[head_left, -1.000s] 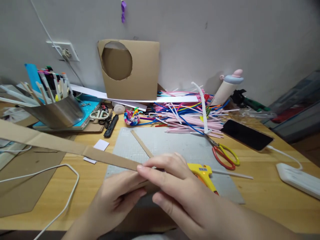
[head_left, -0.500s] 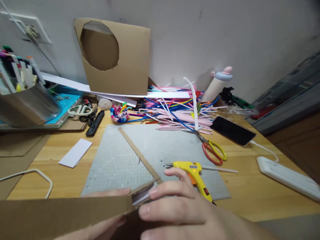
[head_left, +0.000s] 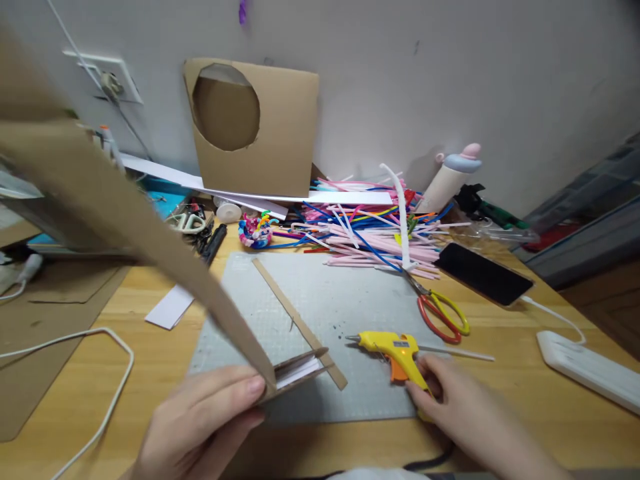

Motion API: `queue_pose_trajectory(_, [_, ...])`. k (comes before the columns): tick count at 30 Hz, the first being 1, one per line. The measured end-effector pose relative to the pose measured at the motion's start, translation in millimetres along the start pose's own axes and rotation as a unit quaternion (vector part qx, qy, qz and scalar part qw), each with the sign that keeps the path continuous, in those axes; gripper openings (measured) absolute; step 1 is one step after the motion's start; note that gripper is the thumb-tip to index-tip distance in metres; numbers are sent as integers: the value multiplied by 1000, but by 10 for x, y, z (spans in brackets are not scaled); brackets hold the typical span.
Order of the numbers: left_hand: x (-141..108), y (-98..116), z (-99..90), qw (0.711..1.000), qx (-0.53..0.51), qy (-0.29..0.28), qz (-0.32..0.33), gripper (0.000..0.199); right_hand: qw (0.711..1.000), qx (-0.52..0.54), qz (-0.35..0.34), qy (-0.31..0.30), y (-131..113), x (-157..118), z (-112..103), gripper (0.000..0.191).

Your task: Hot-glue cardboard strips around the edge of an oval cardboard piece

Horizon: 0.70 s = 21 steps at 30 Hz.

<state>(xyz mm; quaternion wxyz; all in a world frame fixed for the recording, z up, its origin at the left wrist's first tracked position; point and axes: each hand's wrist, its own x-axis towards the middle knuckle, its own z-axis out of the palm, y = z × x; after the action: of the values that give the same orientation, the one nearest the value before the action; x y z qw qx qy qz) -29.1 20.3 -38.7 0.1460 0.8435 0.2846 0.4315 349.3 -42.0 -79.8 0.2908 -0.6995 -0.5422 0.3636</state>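
My left hand [head_left: 210, 413] is closed on a cardboard piece [head_left: 195, 273], pinching it near a folded corner. A long strip of it rises blurred to the upper left, and a short folded end with white paper layers [head_left: 300, 370] inside points right. My right hand [head_left: 460, 407] has its thumb and fingers around the handle of a yellow hot glue gun [head_left: 393, 343], which lies on the grey cutting mat [head_left: 360, 293] with its nozzle to the left. A glue stick [head_left: 460, 353] juts from its back. Beyond the folded end, a narrow cardboard strip [head_left: 280, 300] lies on the mat.
Scissors [head_left: 443, 317], a phone [head_left: 483, 273] and a white power strip [head_left: 590, 373] lie to the right. Pipe cleaners [head_left: 370, 233] are heaped at the back. A cardboard panel with a round hole [head_left: 287, 127] leans on the wall. A white cable [head_left: 120, 393] curves at left.
My right hand has left the cardboard piece and moved right onto the glue gun's handle. The cardboard's long strip has swung up to the left in my left hand.
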Motion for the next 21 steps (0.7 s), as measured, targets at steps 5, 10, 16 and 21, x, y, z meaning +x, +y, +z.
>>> queue_pose_trajectory(5, [30,1,-5,999,-14,35,-35,57,988,141,69,11,-167,20,7,5])
queue_pose_trajectory(10, [35,-15,49,995,-9,53,-82,44,919,382,80,-54,-371,40,-23,24])
queue_pose_trajectory(16, [103,-5,162,992,-2,64,-111,42,825,558,12,-85,-707,139,223,21])
queue_pose_trajectory(21, [177,26,173,992,1,46,-115,42,789,572,-124,-188,-1115,214,382,20])
